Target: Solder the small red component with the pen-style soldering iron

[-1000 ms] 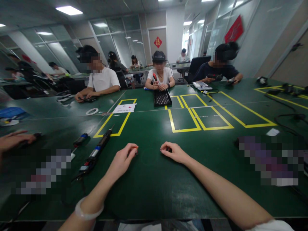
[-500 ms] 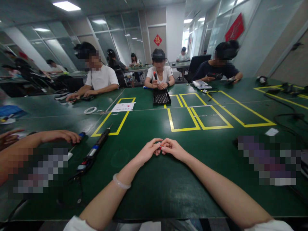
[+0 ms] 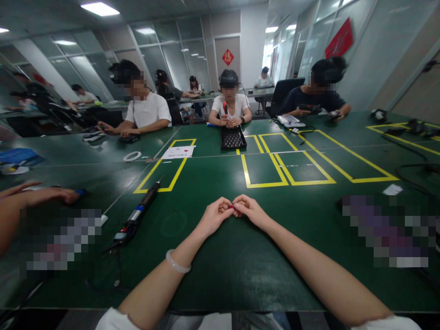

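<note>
Above the green table point(image 3: 213, 256), my two hands meet at the fingertips. My left hand point(image 3: 217, 215) is closed in a pinch on a small red piece point(image 3: 230, 207), too small for me to tell its kind. Touching the same spot, my right hand point(image 3: 248, 210) is closed too, its thumb and fingers pressed together at the piece's right end. Whatever else the right fingertips grip is hidden. A pale bangle point(image 3: 177, 263) circles my left wrist.
An electric screwdriver point(image 3: 135, 217) lies left of my hands. A co-worker's hand point(image 3: 67, 195) is at far left. Across the table, a person works over a black tray point(image 3: 233, 139) of small parts. Yellow tape outlines point(image 3: 266, 185) and a paper sheet point(image 3: 178, 152) mark the tabletop.
My fingers have shifted around the small red piece, and the hands sit slightly farther apart. The co-worker's hand at left has drawn back leftward with a blue item.
</note>
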Tool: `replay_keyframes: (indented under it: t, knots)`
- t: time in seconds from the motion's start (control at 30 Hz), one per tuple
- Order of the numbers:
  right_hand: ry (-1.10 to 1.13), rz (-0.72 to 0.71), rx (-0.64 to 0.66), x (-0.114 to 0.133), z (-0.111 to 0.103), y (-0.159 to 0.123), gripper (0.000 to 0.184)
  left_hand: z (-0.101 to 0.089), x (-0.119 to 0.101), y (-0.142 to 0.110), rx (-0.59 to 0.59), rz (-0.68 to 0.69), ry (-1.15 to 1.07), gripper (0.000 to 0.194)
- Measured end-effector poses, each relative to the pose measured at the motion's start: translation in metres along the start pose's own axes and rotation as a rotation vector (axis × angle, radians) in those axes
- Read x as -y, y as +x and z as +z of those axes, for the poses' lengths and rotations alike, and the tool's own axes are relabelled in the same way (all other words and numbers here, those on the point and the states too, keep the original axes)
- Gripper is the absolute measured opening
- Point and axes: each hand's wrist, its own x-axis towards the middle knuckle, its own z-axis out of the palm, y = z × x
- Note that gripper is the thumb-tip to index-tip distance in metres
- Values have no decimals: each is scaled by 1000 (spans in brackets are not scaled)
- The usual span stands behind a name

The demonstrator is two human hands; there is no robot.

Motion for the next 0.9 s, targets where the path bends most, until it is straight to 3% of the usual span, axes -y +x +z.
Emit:
replay_keyframes:
  t: [0.4,0.67,0.8,0.9]
  knots:
    - [-170,-97,17,-5,-3,-1,30,-6,3,0,-65,-16,112,27]
    - [-346,-127,23,-4,-4,-3,20,-5,-2,-2,-33,66,205,21]
    - [-334,-106,23,-1,-5,-3,21,-24,-18,-11,-45,86,367,35]
    - [-336,-93,27,1,-5,-4,23,-55,-29,-29,-77,72,606,50]
